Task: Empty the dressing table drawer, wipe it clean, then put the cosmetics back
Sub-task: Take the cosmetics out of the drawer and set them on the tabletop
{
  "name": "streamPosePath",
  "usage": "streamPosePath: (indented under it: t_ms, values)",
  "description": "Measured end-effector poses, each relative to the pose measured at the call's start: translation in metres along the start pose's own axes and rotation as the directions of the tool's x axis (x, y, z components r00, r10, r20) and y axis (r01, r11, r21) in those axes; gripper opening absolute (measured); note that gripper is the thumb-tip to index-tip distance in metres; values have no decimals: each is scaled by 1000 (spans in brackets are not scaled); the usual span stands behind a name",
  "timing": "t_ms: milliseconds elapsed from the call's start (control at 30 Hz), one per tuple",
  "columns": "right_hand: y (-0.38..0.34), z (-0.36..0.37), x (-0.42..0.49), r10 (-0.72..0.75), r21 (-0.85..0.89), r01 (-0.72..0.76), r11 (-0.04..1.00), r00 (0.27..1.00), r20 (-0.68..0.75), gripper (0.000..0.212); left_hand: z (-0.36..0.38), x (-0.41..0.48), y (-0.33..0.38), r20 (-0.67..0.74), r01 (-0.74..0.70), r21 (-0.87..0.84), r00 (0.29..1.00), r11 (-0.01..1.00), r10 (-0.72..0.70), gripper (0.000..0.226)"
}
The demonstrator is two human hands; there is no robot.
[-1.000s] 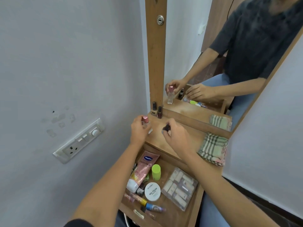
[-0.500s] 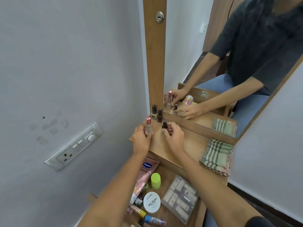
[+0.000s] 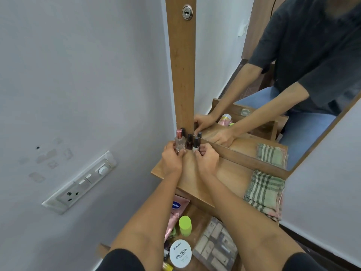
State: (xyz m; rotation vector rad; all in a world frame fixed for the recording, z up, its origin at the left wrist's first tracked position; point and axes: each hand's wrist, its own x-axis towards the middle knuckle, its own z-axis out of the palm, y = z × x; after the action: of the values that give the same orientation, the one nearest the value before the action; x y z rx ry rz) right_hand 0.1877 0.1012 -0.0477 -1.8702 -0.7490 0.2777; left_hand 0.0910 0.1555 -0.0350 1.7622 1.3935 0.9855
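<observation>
My left hand (image 3: pixel 172 158) grips a clear bottle with a rose-gold cap (image 3: pixel 179 141), upright at the back left corner of the wooden tabletop (image 3: pixel 230 173). My right hand (image 3: pixel 207 158) pinches a small black-capped nail polish bottle (image 3: pixel 196 144) standing beside a dark red one (image 3: pixel 189 142); another small bottle stands behind them. Below, the open drawer (image 3: pixel 201 218) holds a pink Vaseline tube (image 3: pixel 176 210), a green-capped bottle (image 3: pixel 185 225), a white nail polish remover jar (image 3: pixel 180 253) and a clear packet of pads (image 3: pixel 214 245).
A folded checked cloth (image 3: pixel 263 194) lies on the right of the tabletop. The mirror (image 3: pixel 254 65) rises behind the bottles, framed by a wooden post (image 3: pixel 182 75). A switch and socket plate (image 3: pixel 80 182) sits on the grey wall at left.
Both hands have moved away from me toward the mirror, carrying the two bottles from above the drawer edge to the back left corner, where they now stand among the other bottles.
</observation>
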Motion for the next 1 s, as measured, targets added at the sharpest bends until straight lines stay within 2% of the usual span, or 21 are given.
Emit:
streamPosePath:
  t_ms: [333,500,567,700,833,1000]
  values:
    - [-2,1,1,37,-35,-37,999,999,-11,12,4,7,-3,9,14,-20,1000,1000,-14,25]
    - [-3,-8,-5,-12,26,12,1000,1000,-1,23,-5,5,-2,127,49,11,991,999,-50,55]
    - [-3,-13,-14,-96,-2,97,995,995,34,20,-14,-4,-4,160,42,34,986,999,-47,62]
    - [-2,-24,-43,-304,-33,310,950,945,119,10,-44,-36,-12,189,-8,47,982,999,-2,53]
    - [-1,-44,-86,-329,25,329,944,936,128,14,-79,-77,-23,166,-29,-11,986,1000,30,36]
    - [21,-68,-160,-500,42,505,862,835,229,14,-118,-117,-58,266,-51,157,964,986,8,19]
